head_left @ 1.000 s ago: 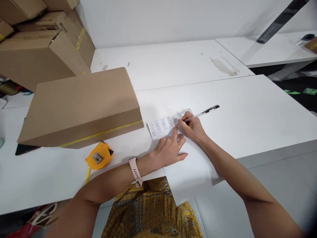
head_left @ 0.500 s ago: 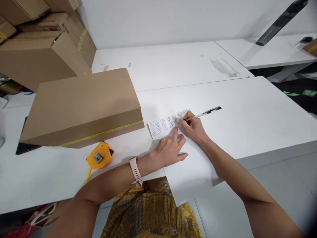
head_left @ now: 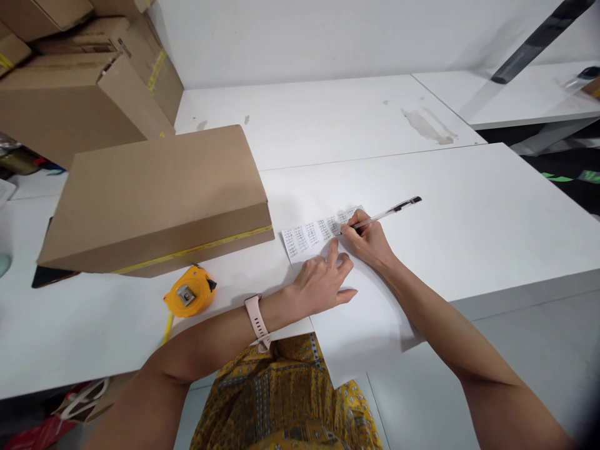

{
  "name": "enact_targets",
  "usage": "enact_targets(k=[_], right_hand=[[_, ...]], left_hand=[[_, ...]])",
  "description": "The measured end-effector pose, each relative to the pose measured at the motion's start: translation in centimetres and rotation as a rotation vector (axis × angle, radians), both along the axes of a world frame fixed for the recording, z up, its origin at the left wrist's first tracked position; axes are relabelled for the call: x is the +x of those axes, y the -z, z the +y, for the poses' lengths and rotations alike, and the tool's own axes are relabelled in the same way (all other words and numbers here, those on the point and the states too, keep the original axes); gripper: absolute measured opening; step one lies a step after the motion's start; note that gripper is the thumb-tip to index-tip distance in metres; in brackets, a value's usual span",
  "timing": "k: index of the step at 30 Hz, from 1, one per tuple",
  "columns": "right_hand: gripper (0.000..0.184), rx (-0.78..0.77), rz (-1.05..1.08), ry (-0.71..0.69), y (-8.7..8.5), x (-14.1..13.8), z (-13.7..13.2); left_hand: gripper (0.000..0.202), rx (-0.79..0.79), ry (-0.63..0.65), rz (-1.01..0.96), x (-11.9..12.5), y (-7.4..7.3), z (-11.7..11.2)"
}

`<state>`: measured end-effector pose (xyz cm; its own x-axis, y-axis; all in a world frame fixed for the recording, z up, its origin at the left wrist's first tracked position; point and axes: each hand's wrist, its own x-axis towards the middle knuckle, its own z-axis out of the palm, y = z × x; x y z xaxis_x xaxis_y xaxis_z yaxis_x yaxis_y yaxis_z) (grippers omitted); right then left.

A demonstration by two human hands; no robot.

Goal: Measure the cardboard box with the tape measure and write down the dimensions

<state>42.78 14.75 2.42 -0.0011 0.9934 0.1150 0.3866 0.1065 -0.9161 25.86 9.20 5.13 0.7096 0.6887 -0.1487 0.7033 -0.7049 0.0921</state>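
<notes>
A white sheet of paper [head_left: 360,325] lies on the table and hangs past its front edge. Columns of small handwriting, too fine to read, fill its far end. My right hand [head_left: 372,240] grips a clear pen with a black cap end [head_left: 389,212], its tip down at the writing. Beside it, my left hand [head_left: 321,281] rests on the paper with fingers spread, the index fingertip just below the pen tip. Left of my wrist sits an orange tape measure [head_left: 192,292] with some yellow tape out.
A closed cardboard box [head_left: 159,194] stands to the left, with a dark flat object [head_left: 49,277] partly under it. More cartons [head_left: 70,94] are stacked at the back left. A dark cylinder [head_left: 539,47] stands at the far right of the white table [head_left: 445,212].
The view has shifted slightly. Both hands keep nearly the same places on the paper, and the pen stays in my right hand at the writing.
</notes>
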Motion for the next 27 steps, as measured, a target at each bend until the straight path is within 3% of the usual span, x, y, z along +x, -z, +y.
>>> enact_targets(k=[27], right_hand=[[0.021, 0.038, -0.007, 0.019, 0.18, 0.17, 0.23]], left_hand=[[0.068, 0.004, 0.005, 0.008, -0.05, -0.04, 0.05]])
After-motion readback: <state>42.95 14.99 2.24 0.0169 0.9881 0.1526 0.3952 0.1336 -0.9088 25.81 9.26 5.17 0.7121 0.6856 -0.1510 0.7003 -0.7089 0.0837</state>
